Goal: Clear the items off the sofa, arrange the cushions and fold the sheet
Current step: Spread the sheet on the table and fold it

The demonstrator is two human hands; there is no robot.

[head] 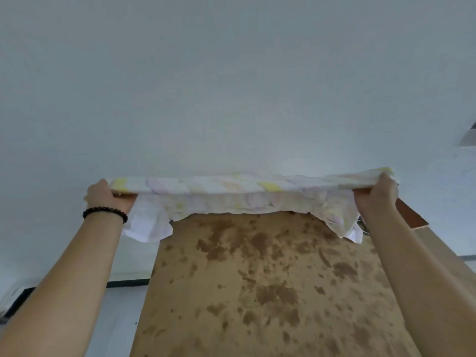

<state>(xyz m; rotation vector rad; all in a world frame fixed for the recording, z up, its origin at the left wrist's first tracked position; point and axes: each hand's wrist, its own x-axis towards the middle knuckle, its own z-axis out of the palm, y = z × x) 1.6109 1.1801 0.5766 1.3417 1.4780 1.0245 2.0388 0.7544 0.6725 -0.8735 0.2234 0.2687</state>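
Observation:
A pale sheet point(239, 194) with faded yellow, pink and lilac patches is stretched flat between my two hands at arm's length. My left hand point(107, 195), a dark bead bracelet on its wrist, grips the sheet's left end. My right hand point(374, 195) grips the right end. Loose folds hang down below the taut top edge, lowest at both ends. The sofa and its cushions are out of view.
Below the sheet lies a tan surface point(270, 292) mottled with brown patches. A white wall point(231, 86) fills the upper view. A dark skirting strip point(126, 282) runs low on the left, and a brown board edge point(412, 215) shows behind my right wrist.

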